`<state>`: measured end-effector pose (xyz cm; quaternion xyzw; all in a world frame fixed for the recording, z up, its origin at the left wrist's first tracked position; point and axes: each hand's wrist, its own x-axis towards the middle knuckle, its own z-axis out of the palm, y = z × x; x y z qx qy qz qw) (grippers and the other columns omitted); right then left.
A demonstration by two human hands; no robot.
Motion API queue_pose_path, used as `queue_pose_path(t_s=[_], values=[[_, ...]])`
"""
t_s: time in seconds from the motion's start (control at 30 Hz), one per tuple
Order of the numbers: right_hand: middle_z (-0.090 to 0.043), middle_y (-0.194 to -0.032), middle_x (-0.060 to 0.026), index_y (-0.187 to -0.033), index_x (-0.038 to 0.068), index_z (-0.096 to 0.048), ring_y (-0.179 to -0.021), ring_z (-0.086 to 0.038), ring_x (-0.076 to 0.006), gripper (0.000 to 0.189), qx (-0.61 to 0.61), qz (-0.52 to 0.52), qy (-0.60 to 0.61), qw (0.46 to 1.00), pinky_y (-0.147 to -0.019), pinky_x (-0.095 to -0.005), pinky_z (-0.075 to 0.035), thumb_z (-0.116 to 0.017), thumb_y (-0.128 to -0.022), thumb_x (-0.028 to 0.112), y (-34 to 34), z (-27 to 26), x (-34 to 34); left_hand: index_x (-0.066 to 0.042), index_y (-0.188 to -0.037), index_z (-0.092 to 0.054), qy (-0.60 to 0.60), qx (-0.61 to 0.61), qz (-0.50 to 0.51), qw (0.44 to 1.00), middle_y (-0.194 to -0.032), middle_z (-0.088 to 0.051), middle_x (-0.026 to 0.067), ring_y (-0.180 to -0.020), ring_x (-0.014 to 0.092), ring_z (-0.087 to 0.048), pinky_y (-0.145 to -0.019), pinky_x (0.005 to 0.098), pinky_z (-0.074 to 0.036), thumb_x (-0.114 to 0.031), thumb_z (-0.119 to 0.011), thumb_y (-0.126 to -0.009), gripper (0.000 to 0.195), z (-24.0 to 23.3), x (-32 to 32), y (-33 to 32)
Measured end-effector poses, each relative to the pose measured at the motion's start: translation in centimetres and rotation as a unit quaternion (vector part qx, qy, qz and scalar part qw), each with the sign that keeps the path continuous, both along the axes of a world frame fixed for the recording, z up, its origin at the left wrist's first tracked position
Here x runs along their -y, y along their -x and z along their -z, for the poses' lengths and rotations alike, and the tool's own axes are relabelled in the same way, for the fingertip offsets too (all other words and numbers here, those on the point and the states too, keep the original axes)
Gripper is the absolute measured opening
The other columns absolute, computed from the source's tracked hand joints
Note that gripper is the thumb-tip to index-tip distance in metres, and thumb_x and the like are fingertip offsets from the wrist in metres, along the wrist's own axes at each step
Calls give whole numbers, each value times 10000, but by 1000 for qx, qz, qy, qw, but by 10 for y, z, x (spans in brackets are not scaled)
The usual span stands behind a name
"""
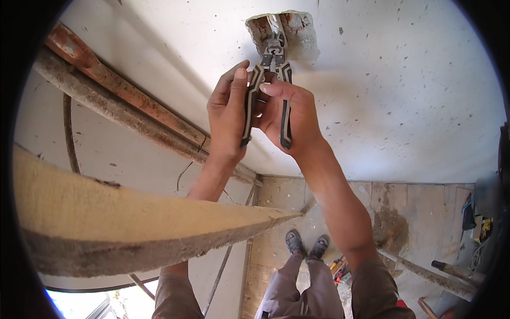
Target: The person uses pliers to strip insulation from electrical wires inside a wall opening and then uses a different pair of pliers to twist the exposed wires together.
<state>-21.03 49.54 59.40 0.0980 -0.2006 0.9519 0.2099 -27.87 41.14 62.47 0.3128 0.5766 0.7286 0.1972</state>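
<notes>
A pair of wire-stripping pliers [274, 56] with black and grey handles points up at a rough hole [301, 36] broken into the white wall. Its jaws are at a pale wire or conduit end [274, 23] inside the hole; whether they grip it I cannot tell. My left hand [229, 105] holds the left handle, its thumb along the outside. Around the right handle is my right hand [293, 107], thumb reaching between the handles. The handles stand somewhat apart, and some fingers are hidden behind them.
A wooden beam [139, 219] crosses close by on the left, below rusty metal poles [131, 115] along the wall. Tools [338, 271] lie on the floor [279, 195] near my feet. More poles [430, 275] and a cable [477, 255] are at the right.
</notes>
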Motion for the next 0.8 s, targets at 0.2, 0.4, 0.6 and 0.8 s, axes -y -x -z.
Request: queue_pose_path(t_s=[0.2,0.4,0.6,0.8], values=[[-599,-880,-65,-1063,43,-560,-796,-602,-191,247,-87,-25,12,996,-654,-330,-503,-500,-893,212,14,27,-1,19,-1183,-548,-27,45,33,998,-899,-599,21,-751,52,-544,-611,186,-449,-314,-551,-981,390,24,-4,4],[-558,-787,-91,-1141,0,-490,-705,-622,-218,366,-422,-175,159,875,-471,-350,-556,-540,-867,237,11,69,4,-23,-1265,-511,82,-103,116,984,-838,-617,92,-540,86,-584,-401,187,-506,-227,-627,-929,410,3,0,-36],[-590,-830,-82,-1065,19,-563,-690,-579,-150,306,130,61,-130,981,-549,-309,-508,-562,-869,254,-43,43,2,10,-1301,-449,183,-116,119,969,-1066,-594,149,-788,140,-627,-617,263,-552,-375,-659,-908,589,26,27,-5],[-607,-797,-57,-994,1,-592,-634,-552,-99,266,241,66,-322,913,-516,-246,-432,-576,-878,240,-56,19,-14,-7,-1371,-384,195,-82,179,961,-912,-636,61,-693,57,-529,-521,199,-422,-295,-552,-980,514,26,41,-19]])
